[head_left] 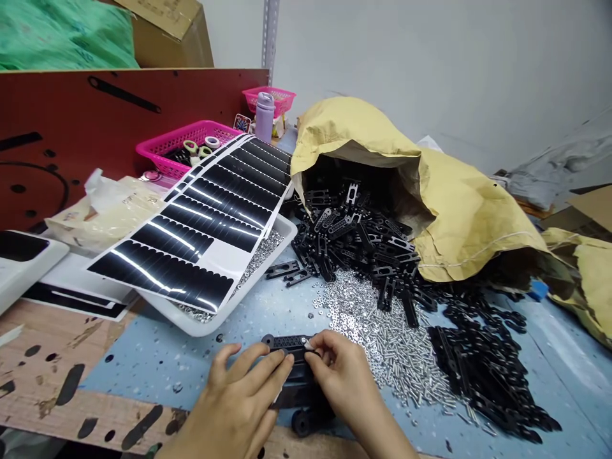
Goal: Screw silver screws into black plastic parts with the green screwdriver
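Observation:
In front of me several long black plastic parts lie side by side near the table edge. My left hand rests over their left side, its fingertips gripping a part. The fingers of my right hand are pinched at the far right end of the top black part. A small silver fastener shows at those fingertips; its exact kind is unclear. Close to the right hand lie a heap of small metal nuts and a heap of screws.
Black plastic pieces spill from a yellow paper sack. More black parts are piled at right. A white tray of metal hardware sits under black sticker sheets. Behind are a pink basket and a purple bottle.

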Tool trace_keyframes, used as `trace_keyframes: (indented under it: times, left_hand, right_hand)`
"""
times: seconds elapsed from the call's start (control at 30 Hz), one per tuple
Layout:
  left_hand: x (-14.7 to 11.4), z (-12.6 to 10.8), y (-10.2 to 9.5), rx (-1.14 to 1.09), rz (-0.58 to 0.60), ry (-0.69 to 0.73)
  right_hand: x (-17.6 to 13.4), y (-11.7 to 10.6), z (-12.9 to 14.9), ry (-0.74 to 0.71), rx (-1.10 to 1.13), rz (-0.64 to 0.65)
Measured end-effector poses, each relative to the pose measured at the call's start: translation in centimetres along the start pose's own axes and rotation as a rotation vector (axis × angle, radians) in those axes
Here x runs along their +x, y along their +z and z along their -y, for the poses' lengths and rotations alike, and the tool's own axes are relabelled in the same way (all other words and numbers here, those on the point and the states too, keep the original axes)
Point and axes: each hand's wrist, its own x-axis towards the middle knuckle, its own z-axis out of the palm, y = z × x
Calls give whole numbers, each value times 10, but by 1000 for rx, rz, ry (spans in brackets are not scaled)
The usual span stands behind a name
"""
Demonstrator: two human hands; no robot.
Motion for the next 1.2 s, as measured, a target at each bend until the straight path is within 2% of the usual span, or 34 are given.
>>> trace_keyframes:
  times: [0.1, 0.17, 0.2, 0.27, 0.37, 0.43, 0.53, 0.6, 0.67, 0.73, 0.8, 1.03, 1.2]
  left_hand:
    - [6, -3, -5, -62, -30, -77]
    - [11, -6, -12, -156, -64, -151]
    - [12, -7, -16, -211, -66, -167]
    - [14, -8, -23, -318, -42, -162]
    - [11, -7, -26, -458, -58, -246]
    - [7, -5, -25, -529, -128, -366]
    - [-2, 0, -23, -497, -225, -475]
    - [-8, 3, -21, -356, -220, -415]
    - [-12, 7, -18, -182, -135, -269]
    - [-14, 11, -14, -50, -50, -155]
    - [-16, 13, -12, 16, -7, -110]
    - [-12, 12, -13, 15, 13, -108]
    - [-4, 11, -7, 23, -15, -110]
  right_hand:
    - [-5, -4, 2, -98, -172, -130]
    - [-11, -6, 7, -238, -162, -197]
    - [-14, -6, 11, -318, -117, -175]
    - [-20, -4, 21, -447, -4, -37]
    - [-25, -1, 34, -507, 95, 113]
    - [-25, -3, 37, -467, 166, 100]
    - [-16, -8, 31, -267, 348, 43]
    - [-6, -8, 24, -118, 453, 50]
    - [5, -3, 18, -43, 491, 85]
    - [14, 5, 14, -28, 457, 90]
    - [18, 11, 12, -38, 388, 69]
    - [17, 14, 16, -80, 187, 35]
    - [19, 14, 26, -100, -155, -10]
